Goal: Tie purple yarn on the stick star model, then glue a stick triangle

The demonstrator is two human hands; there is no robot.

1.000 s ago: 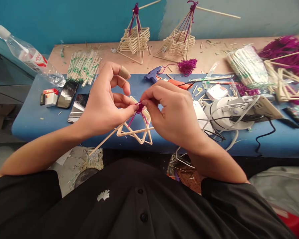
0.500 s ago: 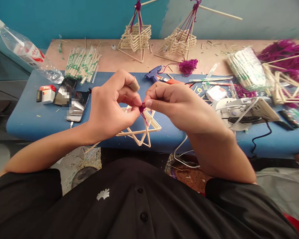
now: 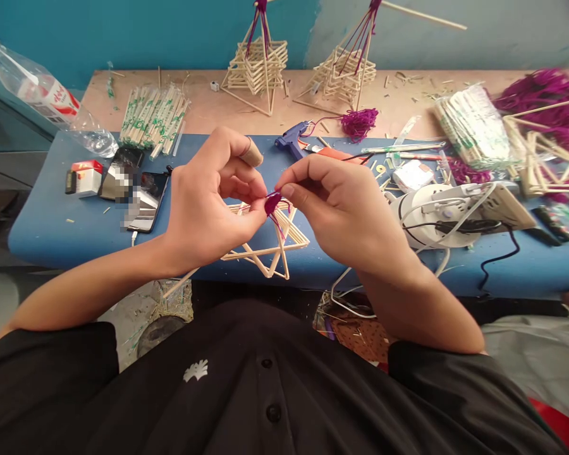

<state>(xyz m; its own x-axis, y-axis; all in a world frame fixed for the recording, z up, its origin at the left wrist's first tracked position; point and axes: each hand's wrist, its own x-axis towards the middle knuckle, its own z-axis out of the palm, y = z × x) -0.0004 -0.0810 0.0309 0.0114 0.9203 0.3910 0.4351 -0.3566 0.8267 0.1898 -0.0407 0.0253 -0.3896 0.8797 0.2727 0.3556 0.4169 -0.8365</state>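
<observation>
Head view: beyond the hands the blue table is crowded, with a glue gun just past the fingertips and a cable reel to their right. Between and below the hands hangs a star-shaped stick frame. The left hand and right hand both pinch a purple yarn knot at its top. A slipping pinch could likely loosen the knot; a hard tug might crack glued sticks.

One head-worn camera looks forward and down, close over the blue table; its far right edge seems blurred.
</observation>
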